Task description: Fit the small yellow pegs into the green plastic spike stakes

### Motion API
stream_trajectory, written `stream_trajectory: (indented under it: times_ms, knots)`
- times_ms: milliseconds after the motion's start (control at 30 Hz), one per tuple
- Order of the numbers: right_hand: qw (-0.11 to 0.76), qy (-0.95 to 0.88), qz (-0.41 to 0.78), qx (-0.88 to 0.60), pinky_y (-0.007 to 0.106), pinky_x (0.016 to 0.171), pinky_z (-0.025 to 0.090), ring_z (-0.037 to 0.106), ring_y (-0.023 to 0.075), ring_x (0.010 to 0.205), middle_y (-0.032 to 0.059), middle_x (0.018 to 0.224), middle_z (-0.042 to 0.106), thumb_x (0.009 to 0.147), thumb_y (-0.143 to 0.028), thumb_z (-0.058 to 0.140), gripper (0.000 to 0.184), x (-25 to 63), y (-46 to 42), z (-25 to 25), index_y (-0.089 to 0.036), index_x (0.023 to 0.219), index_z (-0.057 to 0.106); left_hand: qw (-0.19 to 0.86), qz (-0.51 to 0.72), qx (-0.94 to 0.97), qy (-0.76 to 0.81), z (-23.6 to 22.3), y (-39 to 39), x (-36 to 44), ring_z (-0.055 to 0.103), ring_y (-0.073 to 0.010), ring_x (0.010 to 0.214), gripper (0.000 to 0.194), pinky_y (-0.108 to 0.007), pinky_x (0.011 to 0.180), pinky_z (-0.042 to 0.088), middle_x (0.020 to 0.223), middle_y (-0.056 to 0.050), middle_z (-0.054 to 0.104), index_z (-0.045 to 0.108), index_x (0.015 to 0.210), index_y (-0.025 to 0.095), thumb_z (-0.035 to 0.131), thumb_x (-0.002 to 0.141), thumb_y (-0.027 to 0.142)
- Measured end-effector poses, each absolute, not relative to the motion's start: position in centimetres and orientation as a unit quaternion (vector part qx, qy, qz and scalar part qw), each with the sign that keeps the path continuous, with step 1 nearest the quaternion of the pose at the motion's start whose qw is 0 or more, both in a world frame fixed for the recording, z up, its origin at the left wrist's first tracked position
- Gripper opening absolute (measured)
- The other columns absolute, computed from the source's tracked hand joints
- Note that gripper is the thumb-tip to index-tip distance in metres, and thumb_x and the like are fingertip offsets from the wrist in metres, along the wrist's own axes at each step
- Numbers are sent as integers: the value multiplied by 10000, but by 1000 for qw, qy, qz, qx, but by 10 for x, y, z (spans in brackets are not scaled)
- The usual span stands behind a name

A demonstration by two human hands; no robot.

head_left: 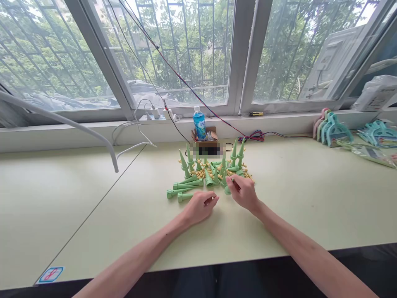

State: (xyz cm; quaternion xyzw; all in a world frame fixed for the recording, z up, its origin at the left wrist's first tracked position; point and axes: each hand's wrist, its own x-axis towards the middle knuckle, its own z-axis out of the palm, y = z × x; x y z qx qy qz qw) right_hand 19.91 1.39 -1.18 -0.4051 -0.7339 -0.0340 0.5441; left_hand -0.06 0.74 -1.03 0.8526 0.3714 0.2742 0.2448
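Observation:
My right hand (pixel 244 193) is closed on a green plastic spike (pixel 227 191); the fingers cover much of it, and its round end shows below them. My left hand (pixel 201 205) rests low over the table with thumb and fingers pinched together; whatever lies between them, if anything, is hidden. Just behind the left hand lie several green cone-shaped spikes (pixel 186 186) with ribbed caps. More green spikes (pixel 184 159) stand upright on wide collars, points up, in front of both hands. Small yellow plastic pieces (pixel 203 172) are heaped among them.
On the pale table (pixel 130 231), a small cardboard box (pixel 212 133) and a bottle of blue liquid (pixel 200 125) stand at the back. Coiled cable (pixel 254 135) lies behind the spikes. Blue and pink plastic hangers (pixel 333 129) are at right, a white metal tube (pixel 93 131) at left.

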Motion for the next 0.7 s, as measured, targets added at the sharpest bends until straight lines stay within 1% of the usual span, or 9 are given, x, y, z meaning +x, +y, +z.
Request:
stream_trajectory:
  times_ms: [233, 333, 433, 533, 700]
  knots:
    - [537, -730, -26, -423, 225, 439, 298, 339, 84, 405, -59, 475, 396, 994, -307, 467, 388, 200, 17, -10, -202, 620, 479, 231, 275, 854, 376, -12, 9, -4, 278, -97, 527, 343, -248, 533, 274, 543, 51, 356, 586, 671, 161, 450, 955, 295]
    - [551, -710, -40, -438, 217, 436, 305, 351, 85, 396, -57, 453, 410, 995, -329, 456, 386, 203, 21, -9, -199, 635, 505, 229, 278, 854, 376, -12, 10, -5, 293, -96, 525, 334, -248, 536, 279, 546, 49, 377, 602, 687, 160, 456, 953, 299]
    - [572, -690, -54, -440, 210, 436, 309, 356, 83, 387, -62, 435, 424, 992, -327, 461, 363, 209, 24, -2, -196, 658, 518, 229, 280, 854, 373, -13, 11, -6, 290, -94, 522, 342, -245, 534, 275, 543, 51, 365, 589, 679, 160, 450, 958, 301]
    - [581, -679, -81, -441, 206, 446, 314, 325, 81, 395, -67, 429, 397, 990, -340, 461, 379, 218, 30, 12, -198, 639, 492, 225, 281, 857, 368, -16, 13, -7, 282, -96, 524, 360, -245, 532, 272, 540, 50, 356, 571, 657, 162, 442, 963, 301]
    - [573, -648, -110, -490, 224, 475, 295, 317, 91, 432, -57, 459, 369, 983, -407, 451, 449, 243, 58, 33, -205, 583, 411, 218, 278, 861, 367, -18, 14, -8, 312, -101, 525, 385, -250, 533, 279, 542, 36, 404, 579, 664, 162, 422, 973, 329]
